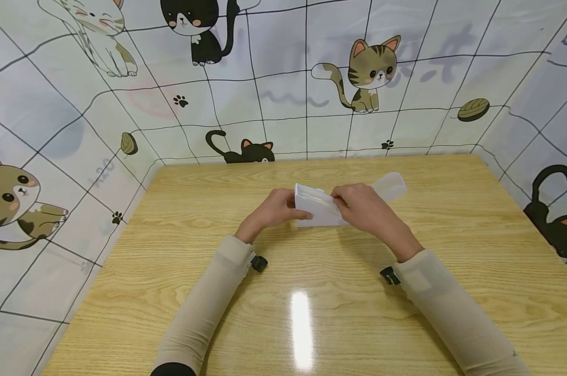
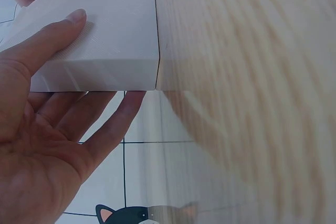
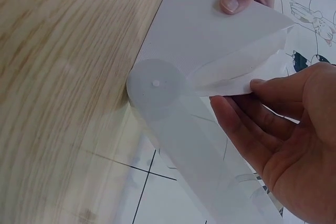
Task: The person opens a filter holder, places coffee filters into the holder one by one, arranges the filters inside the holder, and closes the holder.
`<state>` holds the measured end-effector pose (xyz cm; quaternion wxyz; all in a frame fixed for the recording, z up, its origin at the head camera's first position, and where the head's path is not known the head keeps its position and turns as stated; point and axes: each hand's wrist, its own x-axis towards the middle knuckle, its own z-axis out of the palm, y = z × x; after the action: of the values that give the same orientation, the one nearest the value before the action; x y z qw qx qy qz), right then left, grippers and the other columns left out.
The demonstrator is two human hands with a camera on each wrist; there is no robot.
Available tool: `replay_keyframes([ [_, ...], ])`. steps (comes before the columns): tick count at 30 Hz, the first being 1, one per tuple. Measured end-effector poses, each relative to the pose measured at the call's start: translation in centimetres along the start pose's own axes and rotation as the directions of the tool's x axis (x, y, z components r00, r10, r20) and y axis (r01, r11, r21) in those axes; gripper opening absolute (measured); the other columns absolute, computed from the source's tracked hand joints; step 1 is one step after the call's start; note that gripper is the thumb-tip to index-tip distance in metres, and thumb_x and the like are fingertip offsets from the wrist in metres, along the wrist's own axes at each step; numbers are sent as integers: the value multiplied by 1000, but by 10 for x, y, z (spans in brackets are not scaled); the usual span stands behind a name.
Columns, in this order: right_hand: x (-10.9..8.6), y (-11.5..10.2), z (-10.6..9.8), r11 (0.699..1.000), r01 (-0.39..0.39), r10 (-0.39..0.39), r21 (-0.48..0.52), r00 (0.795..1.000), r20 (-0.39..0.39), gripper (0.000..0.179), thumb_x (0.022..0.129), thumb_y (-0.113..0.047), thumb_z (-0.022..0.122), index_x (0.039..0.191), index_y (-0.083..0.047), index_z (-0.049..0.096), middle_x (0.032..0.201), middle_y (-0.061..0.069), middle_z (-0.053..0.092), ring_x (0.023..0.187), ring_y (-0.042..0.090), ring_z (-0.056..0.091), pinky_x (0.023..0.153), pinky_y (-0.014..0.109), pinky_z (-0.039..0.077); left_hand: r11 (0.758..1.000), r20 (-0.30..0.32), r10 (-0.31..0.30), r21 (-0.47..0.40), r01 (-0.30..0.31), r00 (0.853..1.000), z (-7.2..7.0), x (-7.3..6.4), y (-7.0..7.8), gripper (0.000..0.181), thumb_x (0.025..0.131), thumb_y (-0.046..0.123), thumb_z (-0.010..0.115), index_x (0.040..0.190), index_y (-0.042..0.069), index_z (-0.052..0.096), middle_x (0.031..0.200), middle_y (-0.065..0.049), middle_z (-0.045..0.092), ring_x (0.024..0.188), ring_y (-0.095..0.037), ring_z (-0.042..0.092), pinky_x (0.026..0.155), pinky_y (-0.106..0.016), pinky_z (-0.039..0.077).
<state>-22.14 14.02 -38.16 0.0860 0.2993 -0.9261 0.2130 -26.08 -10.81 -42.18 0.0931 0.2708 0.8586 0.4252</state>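
Note:
A white box (image 1: 311,222) stands on the table between both hands. Its translucent cover (image 1: 390,187) is swung out to the right, turning on a round pivot (image 3: 156,83) at the box's corner. My left hand (image 1: 278,206) grips the box's left end, thumb on the near face and fingers behind and along the end. Thin whitish sheets (image 3: 244,66) show in the box's open side. With thumb and fingers my right hand (image 3: 294,129) pinches a thin white edge at that opening; I cannot tell whether it is the box's wall or a sheet.
The wooden table (image 1: 217,324) spreads around the box, with a bright reflection near its front. Behind it and at both sides hang cat-printed wall sheets (image 1: 283,94). Black buckles (image 1: 258,263) stick out at the sleeve cuffs.

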Motion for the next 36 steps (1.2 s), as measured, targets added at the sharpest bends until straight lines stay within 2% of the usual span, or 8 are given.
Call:
replay_keyframes([
  [20,1,2,3,1000,17,-16,-22,1000,19,15,99,-1,63,103,-1,77,98,15,79,76,23,70,69,38,55,1000,4,-1,-4,1,1000,0,1,-1,38,88,22,85,122,12,72,113,-5,78,93,-13,76,80,-30,61],
  [28,0,1,3,1000,-3,4,-10,998,55,17,100,0,61,106,-1,77,102,15,78,80,24,72,72,40,58,1000,3,-11,-3,11,1000,0,1,0,36,87,22,85,120,11,73,111,-6,79,92,-14,76,79,-30,60],
  [36,0,-1,4,1000,-1,2,-20,999,54,18,100,0,63,110,0,77,105,16,78,86,27,74,75,42,58,1000,1,-1,-1,1,1000,0,1,0,37,87,21,85,120,10,73,113,-6,78,93,-14,76,79,-30,61],
])
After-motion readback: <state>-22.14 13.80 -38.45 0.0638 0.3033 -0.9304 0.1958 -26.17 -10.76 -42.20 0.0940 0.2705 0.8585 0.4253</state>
